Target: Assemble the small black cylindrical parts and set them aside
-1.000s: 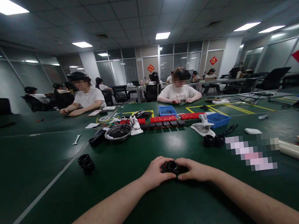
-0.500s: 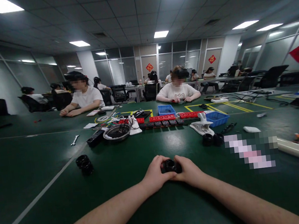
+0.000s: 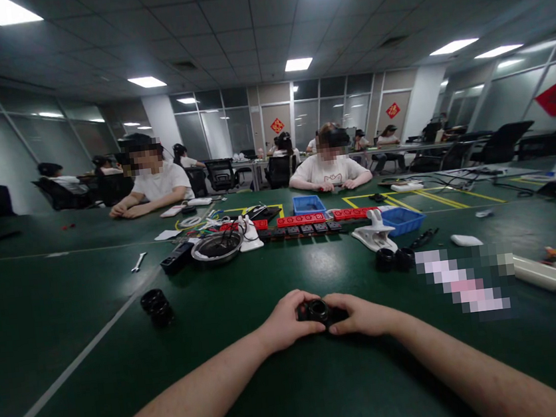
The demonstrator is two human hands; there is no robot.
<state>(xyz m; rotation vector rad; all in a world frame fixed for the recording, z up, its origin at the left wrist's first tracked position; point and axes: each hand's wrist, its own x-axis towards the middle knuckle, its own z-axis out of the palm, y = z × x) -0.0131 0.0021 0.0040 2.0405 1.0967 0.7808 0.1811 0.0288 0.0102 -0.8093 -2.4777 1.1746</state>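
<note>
"So, where's that black part (image 3: pixel 317 309) sitting?"
"Smack in the middle of our clock face! The left hand (image 3: pixel 291 319) is gripping it from nine o'clock, the right hand (image 3: pixel 359 314) is clasping its side at three."
"And is it resting on the counter (image 3: pixel 280 402)?"
"I can't tell, since both hands are covering its ends. Two black cylinders (image 3: pixel 387 261) are sitting at two o'clock, another pair (image 3: pixel 158 310) is sitting well out at nine, and a blue tray (image 3: pixel 309 209) is lying at twelve."
</note>
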